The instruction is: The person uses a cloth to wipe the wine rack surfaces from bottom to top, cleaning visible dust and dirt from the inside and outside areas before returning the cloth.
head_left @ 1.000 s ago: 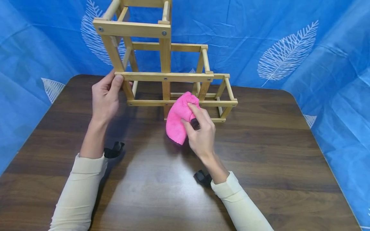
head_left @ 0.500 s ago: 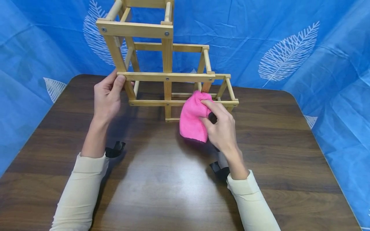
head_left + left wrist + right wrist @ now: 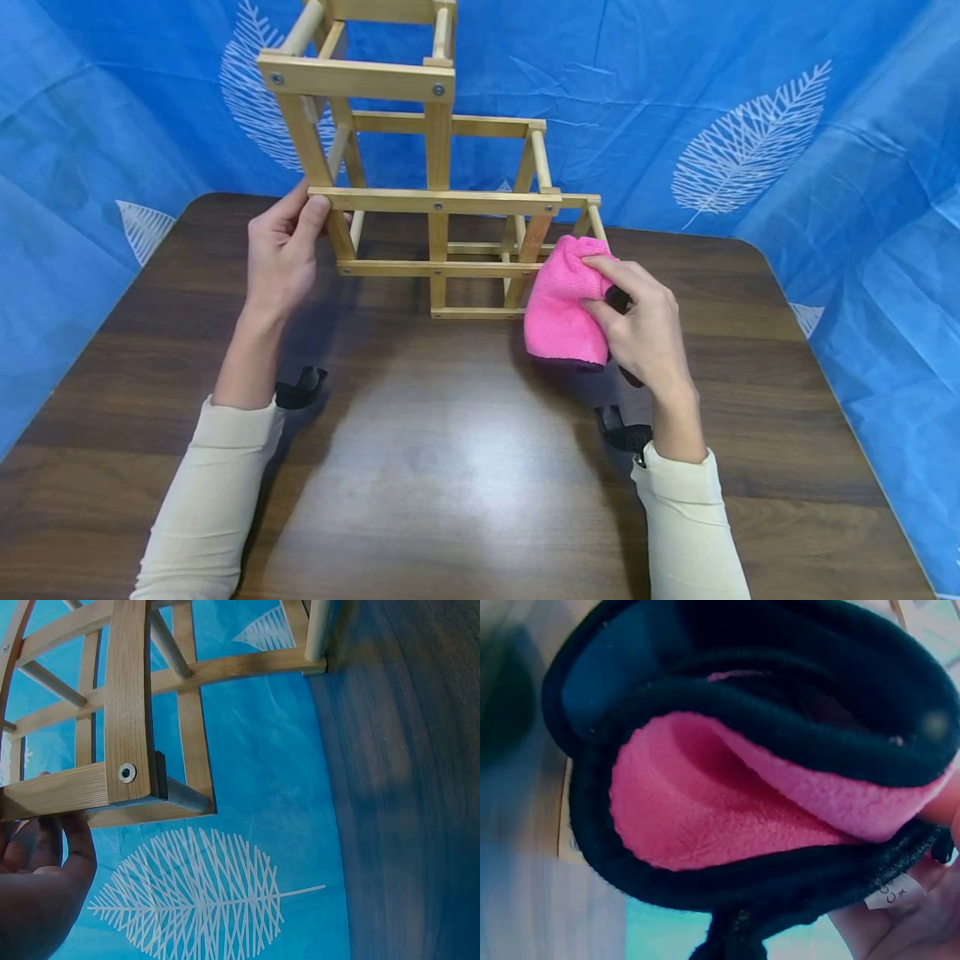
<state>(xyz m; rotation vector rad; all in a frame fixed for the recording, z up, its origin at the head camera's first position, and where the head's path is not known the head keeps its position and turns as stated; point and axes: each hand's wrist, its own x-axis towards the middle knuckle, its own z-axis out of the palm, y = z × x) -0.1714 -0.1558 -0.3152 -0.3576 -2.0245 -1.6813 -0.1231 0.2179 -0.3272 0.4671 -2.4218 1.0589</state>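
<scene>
A pale wooden rack [image 3: 390,201] with stepped tiers of rails and dowels stands at the back of the table. My left hand [image 3: 281,246] grips its left corner, thumb on the front of the middle rail and fingers behind. In the left wrist view that hand [image 3: 56,877] holds the rack [image 3: 129,697] near a bolted joint. A pink cloth [image 3: 566,308] with dark edging covers the right end of the lower tiers. My right hand [image 3: 645,325] pinches it between thumb and fingers. Seen from the right wrist, the cloth [image 3: 727,802] is folded over in a loop.
The dark wood table [image 3: 435,467] has rounded far corners. Blue curtains [image 3: 637,117] with white leaf prints hang behind it and at both sides. Black straps, such as the left one [image 3: 300,388], sit at both wrists.
My right hand has moved to the right with the pink cloth, from the rack's middle to its right end. The left hand keeps its grip on the rack.
</scene>
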